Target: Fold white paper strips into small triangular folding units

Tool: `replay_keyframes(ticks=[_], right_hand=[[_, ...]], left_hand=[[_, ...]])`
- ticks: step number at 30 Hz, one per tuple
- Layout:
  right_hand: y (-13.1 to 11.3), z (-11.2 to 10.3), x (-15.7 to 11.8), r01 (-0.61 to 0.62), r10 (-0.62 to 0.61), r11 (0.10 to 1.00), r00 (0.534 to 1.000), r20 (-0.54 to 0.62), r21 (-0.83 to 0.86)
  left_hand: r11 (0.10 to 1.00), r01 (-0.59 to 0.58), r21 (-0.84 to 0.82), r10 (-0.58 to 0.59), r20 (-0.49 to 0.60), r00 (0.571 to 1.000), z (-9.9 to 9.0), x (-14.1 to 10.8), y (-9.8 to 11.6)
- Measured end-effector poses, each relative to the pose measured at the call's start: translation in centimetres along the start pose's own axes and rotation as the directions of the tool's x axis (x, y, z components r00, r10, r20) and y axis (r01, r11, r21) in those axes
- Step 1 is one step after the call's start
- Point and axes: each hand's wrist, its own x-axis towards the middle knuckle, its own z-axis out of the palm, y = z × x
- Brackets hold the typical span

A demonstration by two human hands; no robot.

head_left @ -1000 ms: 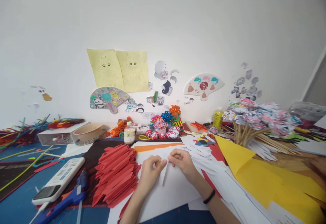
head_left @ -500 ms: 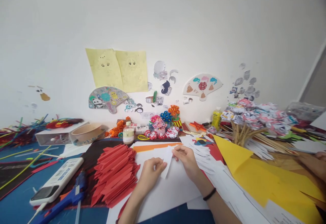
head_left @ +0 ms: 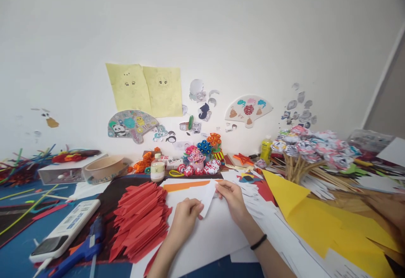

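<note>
A small folded strip of white paper (head_left: 207,198) is held between my two hands, over larger white sheets (head_left: 218,236). My left hand (head_left: 186,215) pinches its lower left edge between thumb and fingers. At the upper right edge, my right hand (head_left: 232,197) grips it with thumb and fingertips; a black band is round that wrist. A big pile of folded red paper strips (head_left: 142,221) lies left of my left hand. Orange paper (head_left: 185,185) shows just beyond the hands.
A blue glue gun (head_left: 90,244) and a white power strip (head_left: 68,227) lie at left. Yellow paper (head_left: 332,223) and paper flowers on sticks (head_left: 311,147) are at right. A glue bottle (head_left: 157,168) stands behind. Another person's hand (head_left: 387,210) is at the right edge.
The view has shifted slightly. My hands still hold the white strip, with the left fingers a little lower along it. The other person's hand at the right has moved inward and looks blurred.
</note>
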Motion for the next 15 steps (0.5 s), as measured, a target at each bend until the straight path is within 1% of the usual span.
replay_keyframes(ticks=[2,5,7,8,9,10,11,13,14,15], right_hand=[[0.3,0.2,0.0,-0.021,0.020,0.999,0.999,0.047,0.034],[0.3,0.6,-0.2,-0.073,0.060,0.995,0.980,0.192,0.063],[0.0,0.8,-0.4,-0.082,0.068,0.996,0.956,0.285,0.035],[-0.1,0.9,-0.5,-0.076,0.067,0.997,0.944,0.322,0.016],[-0.2,0.9,-0.6,-0.071,0.067,0.997,0.936,0.344,-0.002],[-0.2,0.9,-0.6,-0.067,0.068,0.998,0.935,0.349,-0.015],[-0.1,0.9,-0.6,-0.065,0.070,0.998,0.936,0.345,-0.026],[0.3,0.8,-0.4,-0.056,0.072,0.997,0.945,0.319,-0.057],[0.7,0.7,-0.4,-0.050,0.073,0.995,0.949,0.308,-0.081],[1.2,0.7,-0.3,-0.039,0.072,0.993,0.951,0.302,-0.113]], left_hand=[[0.995,0.014,-0.101,-0.012,0.014,1.000,0.0,0.2,-0.2],[0.963,0.033,-0.267,-0.022,0.045,0.999,0.3,0.5,-0.5],[0.943,0.057,-0.327,-0.030,0.086,0.996,0.6,0.6,-0.6],[0.943,0.067,-0.325,-0.032,0.112,0.993,0.7,0.5,-0.6],[0.954,0.066,-0.293,-0.030,0.128,0.991,0.9,0.4,-0.6],[0.971,0.054,-0.231,-0.027,0.121,0.992,0.9,0.3,-0.5],[0.989,0.034,-0.141,-0.023,0.086,0.996,1.0,0.1,-0.4],[0.998,0.004,0.060,-0.002,-0.046,0.999,0.9,-0.2,-0.2],[0.992,0.004,0.125,0.010,-0.116,0.993,0.7,-0.3,0.0],[0.989,0.011,0.149,0.015,-0.171,0.985,0.6,-0.4,0.1]])
